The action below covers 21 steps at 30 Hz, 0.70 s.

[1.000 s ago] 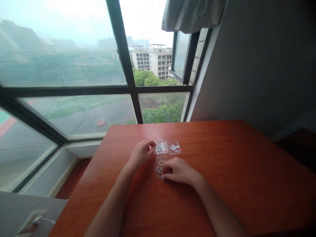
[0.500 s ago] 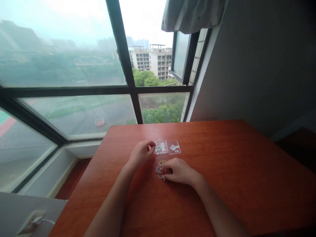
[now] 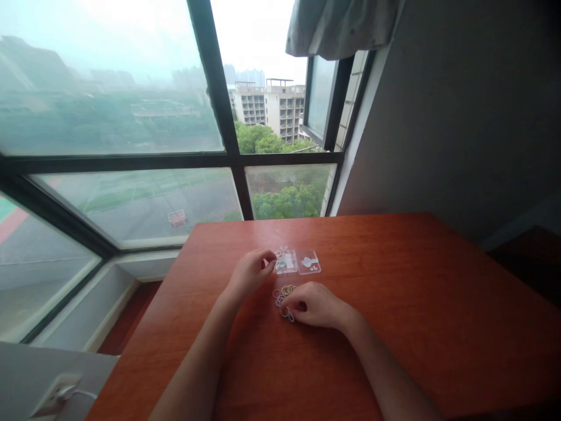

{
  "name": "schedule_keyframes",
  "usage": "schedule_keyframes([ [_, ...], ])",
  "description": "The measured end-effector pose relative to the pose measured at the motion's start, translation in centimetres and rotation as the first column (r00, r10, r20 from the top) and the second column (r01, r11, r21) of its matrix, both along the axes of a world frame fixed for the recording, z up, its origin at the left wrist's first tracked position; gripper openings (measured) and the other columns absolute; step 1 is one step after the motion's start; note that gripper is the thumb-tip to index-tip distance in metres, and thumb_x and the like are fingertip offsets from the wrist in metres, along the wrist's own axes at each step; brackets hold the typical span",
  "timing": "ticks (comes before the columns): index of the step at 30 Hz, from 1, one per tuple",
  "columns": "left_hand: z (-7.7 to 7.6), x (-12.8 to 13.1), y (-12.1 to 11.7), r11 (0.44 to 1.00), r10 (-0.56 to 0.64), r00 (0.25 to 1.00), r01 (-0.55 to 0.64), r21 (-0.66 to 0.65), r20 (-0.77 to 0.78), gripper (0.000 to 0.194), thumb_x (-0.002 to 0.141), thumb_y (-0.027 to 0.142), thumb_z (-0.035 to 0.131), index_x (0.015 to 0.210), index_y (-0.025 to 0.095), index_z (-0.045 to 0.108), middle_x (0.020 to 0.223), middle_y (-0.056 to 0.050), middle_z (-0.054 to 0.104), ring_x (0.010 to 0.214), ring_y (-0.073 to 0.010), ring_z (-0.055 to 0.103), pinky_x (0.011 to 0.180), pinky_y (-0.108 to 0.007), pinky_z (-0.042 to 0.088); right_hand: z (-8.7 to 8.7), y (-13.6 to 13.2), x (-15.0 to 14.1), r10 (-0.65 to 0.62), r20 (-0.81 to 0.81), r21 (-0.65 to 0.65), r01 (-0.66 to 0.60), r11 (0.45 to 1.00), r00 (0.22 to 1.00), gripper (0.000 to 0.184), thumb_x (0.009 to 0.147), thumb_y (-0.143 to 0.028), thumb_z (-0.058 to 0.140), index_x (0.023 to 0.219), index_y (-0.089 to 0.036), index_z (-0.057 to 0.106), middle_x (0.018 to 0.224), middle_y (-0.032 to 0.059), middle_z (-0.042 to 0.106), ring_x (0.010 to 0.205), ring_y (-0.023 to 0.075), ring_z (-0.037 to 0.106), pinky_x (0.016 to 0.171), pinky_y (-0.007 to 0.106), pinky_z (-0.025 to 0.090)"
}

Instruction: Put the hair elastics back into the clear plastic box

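Note:
A clear plastic box (image 3: 290, 268) lies on the table, holding a few small rings at its left end. Its lid (image 3: 309, 269) is folded out flat to the right, with a white print on it. My left hand (image 3: 253, 272) has its thumb and forefinger closed at the box's left edge. Nearer to me is a loose pile of small hair ties (image 3: 288, 290), some yellowish, some grey or purple. Over the pile's right side is my right hand (image 3: 318, 304), forefinger touching the ties and thumb apart from it. One light grey hair tie (image 3: 291, 317) lies by the thumb tip.
The reddish-brown wooden table (image 3: 416, 304) spreads out on both sides of my arms. Windows with dark frames (image 3: 239, 161) stand behind it, and a grey wall (image 3: 447, 128) is on the right. A socket with a white plug (image 3: 65, 393) is at the lower left.
The right forefinger has shifted left onto the hair ties and away from the thumb. The light grey tie now lies flatter beside the thumb. The left hand has not moved.

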<state>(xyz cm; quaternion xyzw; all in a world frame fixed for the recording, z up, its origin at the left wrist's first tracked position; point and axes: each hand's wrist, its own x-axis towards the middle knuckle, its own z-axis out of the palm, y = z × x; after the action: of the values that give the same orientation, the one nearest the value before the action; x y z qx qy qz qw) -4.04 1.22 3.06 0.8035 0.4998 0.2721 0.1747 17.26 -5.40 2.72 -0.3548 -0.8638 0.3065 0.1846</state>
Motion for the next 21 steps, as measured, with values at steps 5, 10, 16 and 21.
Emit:
schedule_keyframes([
  [5,0.0,0.1,0.0,1.0,-0.003,1.0,0.003,0.004,0.0,0.015,0.082,0.022,0.056,0.086,0.019,0.07,0.078,-0.002,0.071,0.064,-0.013,0.06,0.061,-0.022,0.043,-0.1,0.1,0.1,0.034,-0.001,-0.009,-0.034,0.999,0.999,0.031,0.074,-0.007,0.058,0.089,-0.026,0.077,0.077,-0.0024,0.07,0.066,0.0118,0.06,0.063,0.019,0.04],
  [10,0.0,0.0,0.0,1.0,-0.011,1.0,0.011,0.006,-0.006,0.015,0.082,0.022,0.055,0.086,0.019,0.069,0.078,-0.002,0.07,0.065,-0.013,0.06,0.061,-0.022,0.043,-0.3,0.1,-0.1,0.025,-0.008,-0.024,-0.025,0.999,1.0,0.023,0.076,-0.011,0.062,0.086,-0.025,0.076,0.075,-0.0028,0.069,0.065,0.011,0.06,0.063,0.018,0.04],
  [16,-0.2,0.2,0.0,1.0,-0.018,0.999,0.018,-0.016,0.036,0.014,0.082,0.022,0.056,0.086,0.018,0.069,0.076,-0.002,0.069,0.063,-0.0122,0.058,0.061,-0.022,0.043,-0.7,0.8,-0.1,-0.263,-0.125,0.048,0.271,0.961,0.957,0.011,0.083,-0.02,0.062,0.084,-0.021,0.073,0.077,0.0008,0.07,0.067,0.0128,0.059,0.064,0.021,0.04],
  [21,0.2,1.0,-0.5,0.991,-0.078,0.981,0.096,-0.093,0.177,0.017,0.084,0.028,0.056,0.086,0.017,0.069,0.076,-0.002,0.068,0.064,-0.0114,0.057,0.059,-0.021,0.044,-1.1,1.5,0.4,-0.443,-0.225,0.076,0.468,0.88,0.868,0.012,0.086,-0.025,0.06,0.086,-0.019,0.07,0.077,0.0027,0.069,0.065,0.0138,0.058,0.063,0.024,0.042],
])
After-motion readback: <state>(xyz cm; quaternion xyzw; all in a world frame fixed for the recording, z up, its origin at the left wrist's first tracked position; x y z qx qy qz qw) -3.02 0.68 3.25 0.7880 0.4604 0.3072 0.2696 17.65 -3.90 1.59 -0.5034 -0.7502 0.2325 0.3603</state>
